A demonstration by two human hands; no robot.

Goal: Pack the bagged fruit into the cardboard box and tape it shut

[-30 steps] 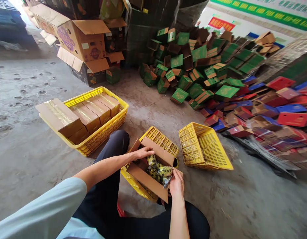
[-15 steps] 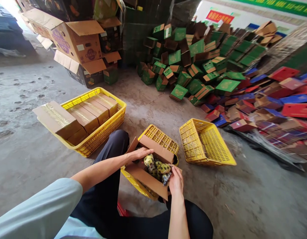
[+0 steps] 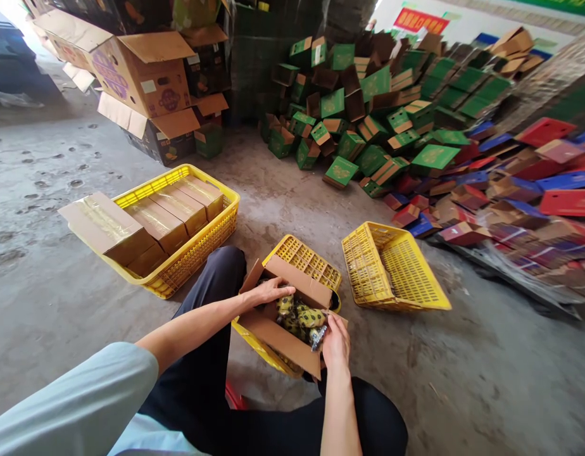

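Note:
An open cardboard box point(image 3: 279, 334) sits before me on a yellow crate, flaps raised. Inside lie yellow, dark-spotted bundles point(image 3: 311, 316) that look wrapped in shiny plastic; their kind is unclear. My left hand point(image 3: 271, 291) reaches over the box's left side, fingers stretched out and touching the top of one bundle. At the right end, my right hand point(image 3: 337, 342) is closed around the box's edge, thumb near a crinkled silvery wrapper end point(image 3: 318, 339). Part of its fingers is hidden behind the cardboard.
Left of my knee stands a yellow crate point(image 3: 197, 258) holding several taped cartons point(image 3: 158, 221). Another yellow crate point(image 3: 418, 269) is tipped at right. Green boxes point(image 3: 340, 171) and red and blue boxes point(image 3: 565, 202) lie heaped behind. Large cartons point(image 3: 150, 79) are stacked at back left.
My left hand's fingers have bent slightly farther down over the bundle, which has shifted a little. The right hand keeps its place at the box's edge. The view has tilted slightly.

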